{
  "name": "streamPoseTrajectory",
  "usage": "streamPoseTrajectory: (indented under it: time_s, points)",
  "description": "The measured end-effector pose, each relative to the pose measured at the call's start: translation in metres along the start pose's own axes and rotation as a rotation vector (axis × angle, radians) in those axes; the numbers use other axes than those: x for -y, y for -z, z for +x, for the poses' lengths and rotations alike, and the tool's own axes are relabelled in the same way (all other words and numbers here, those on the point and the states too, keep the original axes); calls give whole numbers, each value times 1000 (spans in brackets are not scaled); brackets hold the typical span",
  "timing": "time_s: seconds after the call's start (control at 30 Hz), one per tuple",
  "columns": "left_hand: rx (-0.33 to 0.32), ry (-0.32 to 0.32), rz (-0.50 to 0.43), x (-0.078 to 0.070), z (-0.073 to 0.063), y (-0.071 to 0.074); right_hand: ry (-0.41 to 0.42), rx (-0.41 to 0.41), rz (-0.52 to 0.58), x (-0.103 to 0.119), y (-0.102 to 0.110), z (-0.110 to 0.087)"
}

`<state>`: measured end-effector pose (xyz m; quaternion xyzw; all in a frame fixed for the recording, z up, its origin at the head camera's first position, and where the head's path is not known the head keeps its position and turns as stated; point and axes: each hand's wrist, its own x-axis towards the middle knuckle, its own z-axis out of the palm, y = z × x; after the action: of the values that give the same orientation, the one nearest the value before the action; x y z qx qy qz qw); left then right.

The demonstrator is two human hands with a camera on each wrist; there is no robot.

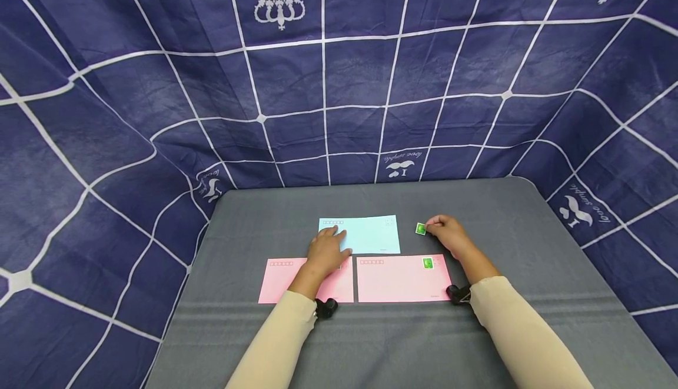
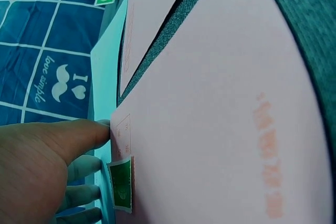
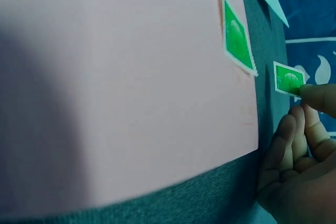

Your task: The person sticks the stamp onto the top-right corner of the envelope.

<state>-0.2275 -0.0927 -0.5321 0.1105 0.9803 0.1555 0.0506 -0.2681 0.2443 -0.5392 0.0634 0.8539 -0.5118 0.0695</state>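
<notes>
My left hand [image 1: 324, 255] rests on the left end of a light blue envelope [image 1: 371, 236], its fingers spread. To the right of that envelope, my right hand [image 1: 449, 235] pinches a small green postage stamp [image 1: 421, 229] with a white edge, by one corner; the right wrist view shows this stamp [image 3: 287, 79] at the thumb tip. A pink envelope [image 1: 278, 283] lies partly under my left forearm, and its green stamp [image 2: 122, 184] shows in the left wrist view. Beside it lies another pink envelope [image 1: 397, 280] with a green stamp [image 1: 428, 263] at its upper right.
All three envelopes lie on a grey cloth-covered table [image 1: 228, 342], the blue one behind the pink pair. Dark blue curtains [image 1: 349, 77] with white grid lines enclose the back and both sides. Each wrist carries a small black camera [image 1: 326, 308].
</notes>
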Motion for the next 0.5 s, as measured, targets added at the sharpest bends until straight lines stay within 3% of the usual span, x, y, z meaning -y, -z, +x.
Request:
streamPoseTrajectory:
  time_s: [0.5]
  points:
    - [13,3,-12,2,-1,-1,102,110,46,18,-12,2]
